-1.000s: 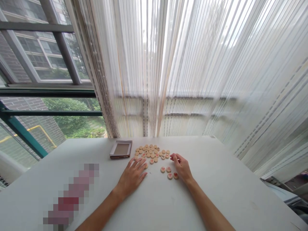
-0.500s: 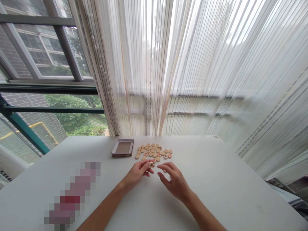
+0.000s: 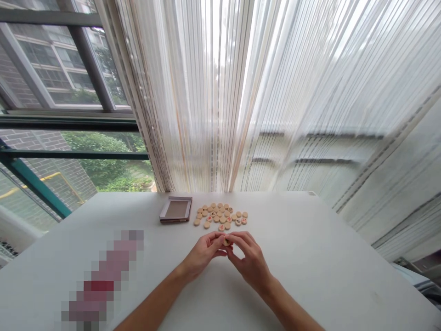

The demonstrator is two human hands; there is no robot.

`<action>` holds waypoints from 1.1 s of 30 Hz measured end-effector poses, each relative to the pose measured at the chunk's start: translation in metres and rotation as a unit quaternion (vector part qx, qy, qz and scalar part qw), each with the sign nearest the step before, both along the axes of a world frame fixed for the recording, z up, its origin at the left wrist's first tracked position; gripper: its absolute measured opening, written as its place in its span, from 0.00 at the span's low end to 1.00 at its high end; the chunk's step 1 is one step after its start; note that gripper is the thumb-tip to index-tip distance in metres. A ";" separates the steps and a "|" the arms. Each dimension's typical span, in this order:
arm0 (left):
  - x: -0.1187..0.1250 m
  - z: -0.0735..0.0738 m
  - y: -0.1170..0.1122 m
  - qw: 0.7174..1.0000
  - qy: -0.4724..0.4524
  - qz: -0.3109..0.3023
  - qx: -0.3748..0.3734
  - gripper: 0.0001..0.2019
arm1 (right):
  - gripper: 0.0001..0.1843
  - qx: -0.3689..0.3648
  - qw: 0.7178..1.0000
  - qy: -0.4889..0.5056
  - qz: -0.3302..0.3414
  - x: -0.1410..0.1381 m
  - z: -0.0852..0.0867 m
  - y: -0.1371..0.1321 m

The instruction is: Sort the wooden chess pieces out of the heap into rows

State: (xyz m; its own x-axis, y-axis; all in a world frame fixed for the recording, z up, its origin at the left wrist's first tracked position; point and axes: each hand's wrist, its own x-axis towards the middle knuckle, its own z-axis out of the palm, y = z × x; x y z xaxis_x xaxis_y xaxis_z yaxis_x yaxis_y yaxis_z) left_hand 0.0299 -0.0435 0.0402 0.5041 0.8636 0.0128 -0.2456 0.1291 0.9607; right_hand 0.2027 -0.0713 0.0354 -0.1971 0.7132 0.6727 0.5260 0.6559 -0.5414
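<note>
The left hand (image 3: 204,252) and the right hand (image 3: 251,262) meet fingertip to fingertip over the white bench (image 3: 310,257). Both grips are closed, pinching one round wooden disc (image 3: 226,242) between them. The disc sits just in front of the loose cluster of discs (image 3: 220,216). A shallow box (image 3: 175,210) lies left of the cluster.

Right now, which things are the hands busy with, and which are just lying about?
In use: left hand, right hand, wooden piece pinched between them, pile of pieces.
Lying about: flat box beside the pile, curtain.
</note>
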 end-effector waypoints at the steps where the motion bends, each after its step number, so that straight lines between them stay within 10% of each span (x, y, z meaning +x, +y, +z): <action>1: 0.002 0.001 0.004 1.000 0.008 -0.008 0.002 0.19 | 0.16 0.004 1.000 0.009 -0.001 0.002 -0.001 0.002; 6: 0.011 0.006 0.022 0.966 0.173 0.043 0.187 0.20 | 0.11 -0.010 0.995 0.073 -0.065 0.017 -0.001 0.013; 11: 0.013 -0.011 0.027 0.759 0.426 0.063 0.489 0.26 | 0.10 -0.087 0.980 0.134 -0.114 0.033 0.002 0.021; 15: 0.004 -0.028 0.026 0.681 0.503 0.007 0.532 0.30 | 0.11 -0.151 0.967 0.178 -0.100 0.037 0.002 0.023; 27: -0.019 -0.024 0.028 0.674 0.509 0.040 0.533 0.30 | 0.13 -0.176 0.965 0.193 -0.007 0.032 0.005 0.020; 33: -0.009 -0.013 0.007 0.790 0.373 0.127 0.470 0.18 | 0.14 -0.244 0.944 0.216 0.047 0.019 0.003 0.015</action>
State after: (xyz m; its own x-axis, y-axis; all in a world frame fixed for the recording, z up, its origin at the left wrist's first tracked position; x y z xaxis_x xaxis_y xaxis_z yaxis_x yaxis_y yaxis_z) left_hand 0.0209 -0.0368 0.0269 0.4856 0.7235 0.4906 0.5308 -0.6900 0.4921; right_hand 0.2219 -0.0567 0.0382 -0.0570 0.9519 0.3012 0.1389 0.3063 -0.9418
